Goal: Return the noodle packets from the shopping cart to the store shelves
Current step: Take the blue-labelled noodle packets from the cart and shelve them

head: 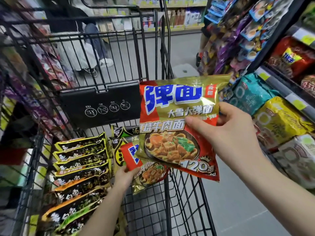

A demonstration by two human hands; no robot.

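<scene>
My right hand (226, 133) grips a large gold-and-red noodle packet (177, 120) by its right edge and holds it up above the right side of the black wire shopping cart (187, 198). Lower down, inside the cart, my left hand (126, 176) pinches the left edge of a second packet of the same kind (146, 172), which lies partly under the first. Several black-and-yellow noodle packets (80, 169) stand in a row along the cart's left side. Store shelves (281, 92) with noodle packs run along the right.
The cart's black child-seat flap (100, 104) stands upright ahead. Teal, yellow and white noodle multipacks (279, 123) fill the right shelves, with hanging snack bags (238, 40) above them. A person (88, 48) crouches in the aisle beyond the cart. Grey floor (238, 210) lies between the cart and the shelves.
</scene>
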